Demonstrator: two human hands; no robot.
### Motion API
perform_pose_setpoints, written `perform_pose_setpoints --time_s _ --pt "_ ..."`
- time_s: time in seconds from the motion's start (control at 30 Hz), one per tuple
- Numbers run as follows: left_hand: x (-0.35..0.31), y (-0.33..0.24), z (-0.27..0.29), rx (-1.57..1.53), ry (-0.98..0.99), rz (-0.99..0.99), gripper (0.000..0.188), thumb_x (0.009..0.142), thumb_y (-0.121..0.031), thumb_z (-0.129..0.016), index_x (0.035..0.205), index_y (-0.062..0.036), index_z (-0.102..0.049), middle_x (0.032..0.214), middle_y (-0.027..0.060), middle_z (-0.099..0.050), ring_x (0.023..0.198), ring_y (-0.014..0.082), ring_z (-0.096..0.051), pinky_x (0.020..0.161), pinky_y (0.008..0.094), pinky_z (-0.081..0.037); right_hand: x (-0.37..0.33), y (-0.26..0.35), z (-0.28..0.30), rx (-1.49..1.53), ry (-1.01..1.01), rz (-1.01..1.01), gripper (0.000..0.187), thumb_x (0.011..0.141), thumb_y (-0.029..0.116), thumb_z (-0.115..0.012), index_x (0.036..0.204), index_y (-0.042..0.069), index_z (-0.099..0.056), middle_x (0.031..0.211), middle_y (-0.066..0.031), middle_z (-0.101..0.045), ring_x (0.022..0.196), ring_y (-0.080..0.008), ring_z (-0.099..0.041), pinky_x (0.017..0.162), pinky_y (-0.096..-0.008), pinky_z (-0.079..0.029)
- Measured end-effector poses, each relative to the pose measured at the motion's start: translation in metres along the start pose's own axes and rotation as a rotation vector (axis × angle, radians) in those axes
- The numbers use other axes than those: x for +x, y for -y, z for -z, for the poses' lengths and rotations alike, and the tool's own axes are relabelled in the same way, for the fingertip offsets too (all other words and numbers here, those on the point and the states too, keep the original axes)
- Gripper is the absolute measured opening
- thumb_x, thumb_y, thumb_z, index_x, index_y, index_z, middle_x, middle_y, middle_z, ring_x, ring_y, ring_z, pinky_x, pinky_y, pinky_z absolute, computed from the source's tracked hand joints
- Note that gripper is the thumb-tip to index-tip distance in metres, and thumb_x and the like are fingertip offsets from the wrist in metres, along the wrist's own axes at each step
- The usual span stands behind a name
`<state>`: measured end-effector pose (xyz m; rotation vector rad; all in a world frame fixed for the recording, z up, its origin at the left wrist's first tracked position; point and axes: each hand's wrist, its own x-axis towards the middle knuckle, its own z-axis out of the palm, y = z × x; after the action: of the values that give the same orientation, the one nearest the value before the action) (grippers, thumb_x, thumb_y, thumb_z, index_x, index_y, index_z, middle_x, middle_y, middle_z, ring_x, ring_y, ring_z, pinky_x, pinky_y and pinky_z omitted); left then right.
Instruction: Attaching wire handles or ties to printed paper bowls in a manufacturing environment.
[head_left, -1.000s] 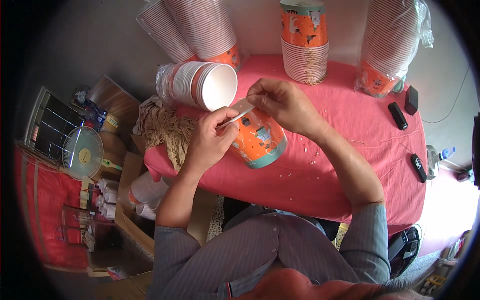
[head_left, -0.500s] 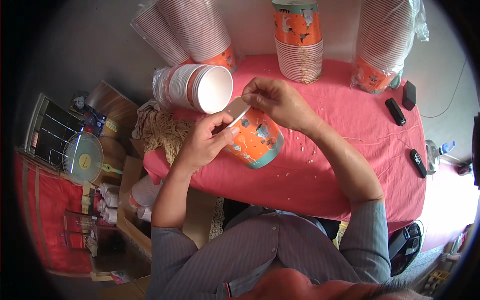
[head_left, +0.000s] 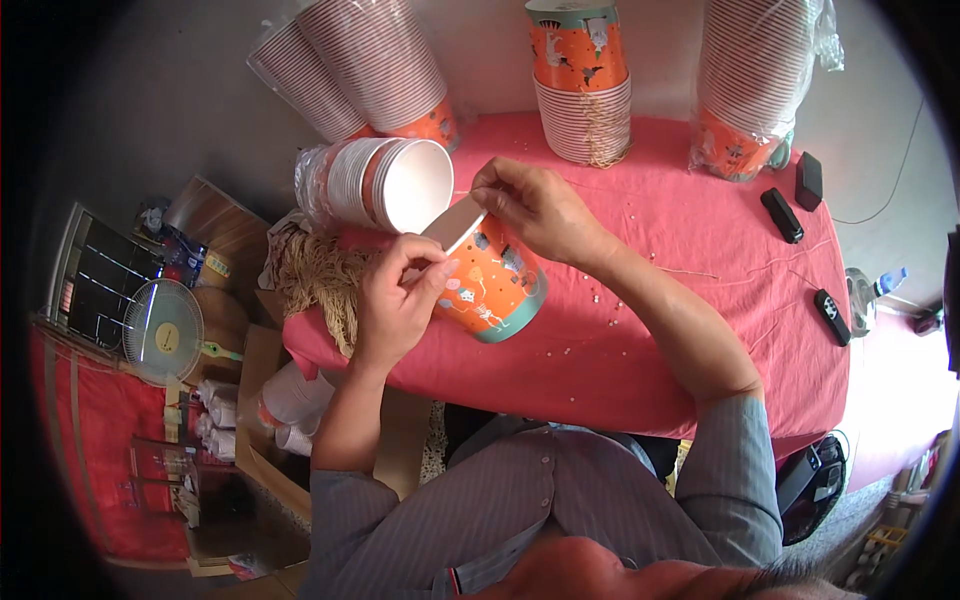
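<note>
Head view: a tapered paper bucket printed in orange, with a teal base band and a rolled white rim [head_left: 490,285], is held at the centre of the frame, tilted so that its mouth is turned to the upper left and its base to the lower right. Its white rim is pinched between thumb and forefinger by the left hand [head_left: 400,295]. At the rim's upper end, thumb and fingertips are pressed together by the right hand [head_left: 535,210]; whether something thin is also gripped cannot be told.

Beneath, a table is covered by a softly wrinkled red-pink cloth [head_left: 660,370], strewn with tiny white bits [head_left: 597,298]. Its curved near edge is seen below the bucket. Just beyond the mouth, a sideways stack of nested white-rimmed paper buckets [head_left: 418,185] is laid, so little room is left at upper left. Near the left forearm, a shaggy bundle of beige cord [head_left: 320,280] is heaped at the cloth's edge. More room is offered at right, where a wide stretch of cloth is bordered by a black oblong object [head_left: 783,215]. At upper centre, an upright ribbed stack of orange buckets [head_left: 580,85] is set.
</note>
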<state>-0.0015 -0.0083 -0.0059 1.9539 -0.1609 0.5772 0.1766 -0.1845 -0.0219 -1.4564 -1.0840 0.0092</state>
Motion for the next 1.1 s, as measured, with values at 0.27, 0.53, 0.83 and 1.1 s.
perform_pose_setpoints --time_s 0.27,0.53,0.83,1.1 --pt "0.0 0.004 -0.012 0.214 -0.07 -0.092 0.025 0.106 -0.006 -0.072 0.128 0.0019 -0.063 0.11 0.0136 -0.078 0.097 0.0173 -0.075 0.088 0.031 -0.058 0.0 0.013 0.002 0.13 0.008 -0.1 0.016 0.103 0.011 -0.071 0.112 -0.002 -0.072 0.097 -0.0158 -0.079 0.089 -0.0245 -0.079 0.084 -0.0421 -0.062" --pt "-0.014 0.018 -0.007 0.092 -0.146 0.099 0.015 0.11 -0.009 -0.069 0.115 0.0045 -0.064 0.097 0.0091 -0.079 0.091 0.0086 -0.071 0.081 0.0256 -0.055 -0.009 0.037 0.0 -0.027 0.172 -0.099 0.01 0.096 0.002 -0.073 0.105 -0.003 -0.073 0.101 -0.0085 -0.077 0.097 -0.0149 -0.071 0.09 -0.0344 -0.058" --pt "-0.021 0.022 -0.019 0.249 -0.294 -0.042 0.012 0.106 -0.003 -0.073 0.111 0.0012 -0.063 0.083 0.0099 -0.076 0.076 0.0075 -0.068 0.067 0.0284 -0.054 -0.015 0.041 -0.015 -0.109 0.072 0.019 0.017 0.085 0.006 -0.076 0.099 -0.002 -0.073 0.098 -0.017 -0.075 0.088 -0.0347 -0.075 0.081 -0.0441 -0.06" --pt "-0.02 0.029 -0.022 0.358 -0.343 -0.089 0.016 0.1 -0.004 -0.078 0.109 -0.0007 -0.066 0.084 0.013 -0.073 0.072 0.02 -0.072 0.066 0.0356 -0.055 -0.013 0.039 -0.016 -0.185 0.09 0.081 0.012 0.086 -0.003 -0.072 0.098 -0.004 -0.071 0.102 -0.0159 -0.076 0.09 -0.0266 -0.077 0.075 -0.0387 -0.061"
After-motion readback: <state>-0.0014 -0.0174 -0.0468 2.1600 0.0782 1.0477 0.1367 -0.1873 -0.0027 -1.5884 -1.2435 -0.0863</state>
